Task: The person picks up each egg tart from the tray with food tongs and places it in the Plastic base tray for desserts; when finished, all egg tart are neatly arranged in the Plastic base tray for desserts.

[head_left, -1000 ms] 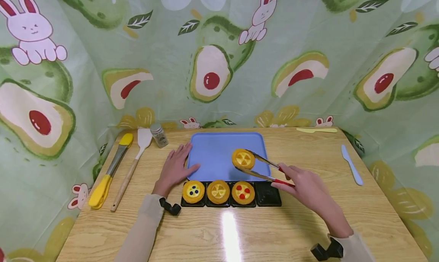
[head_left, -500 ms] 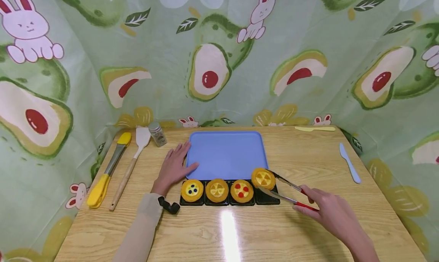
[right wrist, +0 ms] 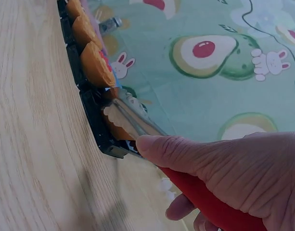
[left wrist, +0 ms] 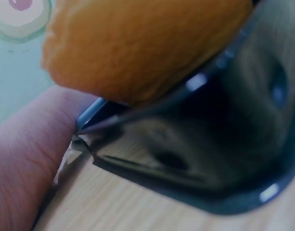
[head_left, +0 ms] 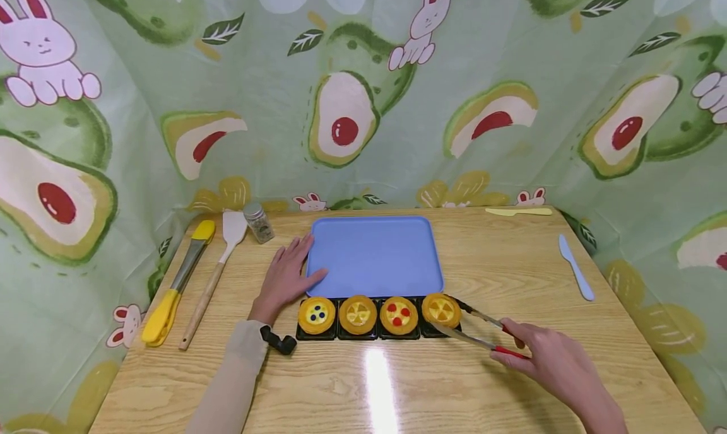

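Observation:
My right hand (head_left: 559,358) grips red-handled tongs (head_left: 474,340), whose tips sit on either side of a tart with wedge-shaped topping (head_left: 442,309). That tart is in the rightmost of a row of black plastic trays (right wrist: 96,120). To its left, the other trays hold a tart with red dots (head_left: 399,315), another wedge-topped tart (head_left: 358,314) and a tart with dark blue dots (head_left: 316,315). My left hand (head_left: 285,275) lies with straight fingers along the left edge of the blue tray (head_left: 375,257), thumb over its rim. The left wrist view shows a tart's side (left wrist: 142,43) up close.
At the left lie yellow-handled tongs (head_left: 180,279) and a white spatula (head_left: 231,229) with a wooden handle, near a spice jar (head_left: 259,224). A yellow knife (head_left: 518,212) and a blue knife (head_left: 576,267) lie at the right. A printed cloth surrounds the table.
With the tongs, my right hand has carried the wedge-topped tart from over the blue tray right and toward me, down into the rightmost black tray. My left hand has stayed put.

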{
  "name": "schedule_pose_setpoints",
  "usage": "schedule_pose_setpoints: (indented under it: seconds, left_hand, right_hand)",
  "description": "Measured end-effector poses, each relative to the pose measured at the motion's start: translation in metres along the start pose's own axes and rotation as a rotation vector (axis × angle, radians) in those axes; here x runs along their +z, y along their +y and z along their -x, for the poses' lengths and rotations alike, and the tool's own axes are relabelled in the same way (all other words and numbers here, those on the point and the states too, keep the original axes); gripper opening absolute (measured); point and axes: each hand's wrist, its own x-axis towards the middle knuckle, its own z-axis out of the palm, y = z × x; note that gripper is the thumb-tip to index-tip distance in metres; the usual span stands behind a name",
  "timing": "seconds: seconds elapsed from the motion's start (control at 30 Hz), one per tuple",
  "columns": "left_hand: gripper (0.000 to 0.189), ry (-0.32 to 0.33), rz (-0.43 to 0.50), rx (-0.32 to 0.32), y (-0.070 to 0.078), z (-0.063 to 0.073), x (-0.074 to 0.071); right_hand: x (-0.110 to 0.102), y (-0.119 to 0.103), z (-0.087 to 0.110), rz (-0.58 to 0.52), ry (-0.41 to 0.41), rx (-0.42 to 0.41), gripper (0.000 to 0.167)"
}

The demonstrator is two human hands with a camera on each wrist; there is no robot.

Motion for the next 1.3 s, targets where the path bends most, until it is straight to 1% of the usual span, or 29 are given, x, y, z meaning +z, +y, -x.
schedule_pose_setpoints:
  seconds: [0.27,0.33,0.43,0.53,0.63,0.7,0.77,0.83,0.93,1.0,1.1,1.17,1.3]
  left_hand:
    - [0.096,-0.002,0.001,0.000,0.000,0.000,-0.003]
    - [0.096,-0.002,-0.002,0.000,-0.001,0.000,-0.003]
    - [0.097,0.002,-0.004,0.000,-0.002,0.000,-0.003]
    - [0.097,0.003,-0.005,0.002,-0.002,0.000,-0.003]
    - [0.097,0.000,-0.006,0.001,-0.003,0.000,-0.003]
    - [0.097,-0.002,-0.007,-0.002,-0.003,0.000,-0.003]
    - [0.097,-0.005,-0.008,-0.006,-0.003,0.001,-0.002]
    - [0.097,-0.008,-0.010,-0.010,-0.004,0.001,-0.001]
    - [0.097,-0.010,-0.013,-0.013,-0.004,0.002,-0.001]
    - [0.097,-0.011,-0.010,-0.011,-0.004,0.002,-0.001]
    - [0.097,-0.014,-0.010,-0.009,-0.003,0.002,-0.001]
    - [0.097,-0.016,-0.009,-0.008,-0.002,0.002,-0.001]
    - [0.097,-0.013,-0.010,-0.007,-0.001,0.001,-0.001]
  right_hand:
    - [0.001,0.000,-0.004,-0.055,-0.063,0.069,0.040]
    - [0.000,0.001,-0.004,-0.078,-0.067,0.082,0.041]
    - [-0.001,0.002,-0.003,-0.118,-0.051,0.092,0.046]
    - [-0.004,0.003,-0.002,-0.156,-0.016,0.085,0.052]
    - [-0.008,0.005,-0.002,-0.188,0.046,0.064,0.056]
    - [-0.011,0.007,-0.002,-0.211,0.097,0.047,0.055]
    - [-0.015,0.008,-0.003,-0.231,0.150,0.030,0.050]
    - [-0.019,0.009,-0.006,-0.247,0.187,0.030,0.046]
    - [-0.024,0.010,-0.012,-0.258,0.212,0.043,0.044]
    - [-0.026,0.011,-0.017,-0.266,0.210,0.055,0.044]
    - [-0.025,0.012,-0.026,-0.290,0.211,0.048,0.045]
    - [-0.023,0.012,-0.032,-0.311,0.231,0.039,0.045]
    - [-0.017,0.014,-0.046,-0.341,0.284,0.033,0.039]
